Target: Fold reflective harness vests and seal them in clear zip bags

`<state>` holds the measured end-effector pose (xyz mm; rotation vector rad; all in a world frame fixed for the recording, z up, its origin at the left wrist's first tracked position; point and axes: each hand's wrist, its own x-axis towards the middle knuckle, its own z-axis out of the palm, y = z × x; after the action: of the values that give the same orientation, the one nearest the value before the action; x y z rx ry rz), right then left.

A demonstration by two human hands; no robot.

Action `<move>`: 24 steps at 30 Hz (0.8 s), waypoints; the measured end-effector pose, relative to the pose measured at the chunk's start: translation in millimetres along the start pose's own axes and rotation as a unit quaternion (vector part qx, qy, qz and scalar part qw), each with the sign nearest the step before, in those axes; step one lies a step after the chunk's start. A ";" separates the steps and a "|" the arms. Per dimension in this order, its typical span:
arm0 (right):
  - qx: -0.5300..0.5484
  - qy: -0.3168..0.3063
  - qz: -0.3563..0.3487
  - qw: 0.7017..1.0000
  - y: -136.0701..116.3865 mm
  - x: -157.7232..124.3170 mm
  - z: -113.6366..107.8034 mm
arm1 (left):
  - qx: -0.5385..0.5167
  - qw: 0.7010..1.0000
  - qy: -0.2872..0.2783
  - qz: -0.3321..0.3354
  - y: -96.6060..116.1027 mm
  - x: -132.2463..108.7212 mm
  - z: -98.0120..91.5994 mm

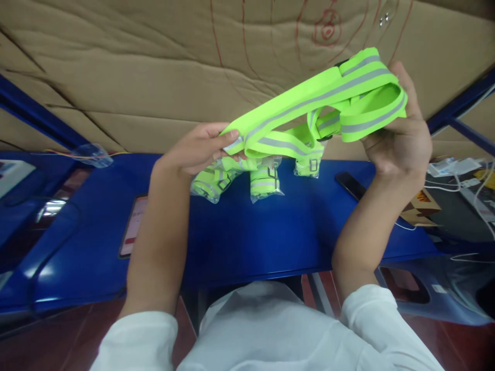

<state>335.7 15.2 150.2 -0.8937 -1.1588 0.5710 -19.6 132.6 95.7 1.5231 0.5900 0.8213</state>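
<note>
A neon-green reflective strap (pixel 297 98) with a grey stripe is stretched between my two hands above the blue table. My left hand (pixel 201 147) pinches its folded lower end between thumb and fingers. On the other side my right hand (pixel 402 129) grips the looped end from behind, its fingertips partly hidden by the band. Dark buckle parts show at the strap's upper edge and underneath. Below it, rolled green straps in clear plastic bags lie on the table: one bag (pixel 265 180) at the middle, one (pixel 212 183) to its left, another (pixel 308 166) to its right.
On the blue table (pixel 247 237) a tablet or phone (pixel 133 226) lies by my left forearm. A dark phone (pixel 350 185) is near my right wrist. A clear plastic cup (pixel 93 154) lies at the left. Cables and cardboard (pixel 421 208) are at the right; a cardboard wall (pixel 154 62) stands behind.
</note>
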 end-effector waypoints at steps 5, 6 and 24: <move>-0.003 -0.005 0.013 1.000 1.9 -0.6 5.1 | 0.108 0.993 0.042 0.011 -0.8 4.8 3.7; -0.009 -0.009 0.016 1.000 2.9 -1.0 8.4 | 0.140 0.989 0.044 0.021 -0.5 4.5 5.7; -0.053 -0.007 -0.033 0.998 2.2 -7.7 32.0 | 0.159 0.985 -0.064 -0.017 -0.5 2.7 66.4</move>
<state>303.1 20.0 148.5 -0.9399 -1.2361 0.4657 34.0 93.3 95.6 1.8354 0.6720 0.6168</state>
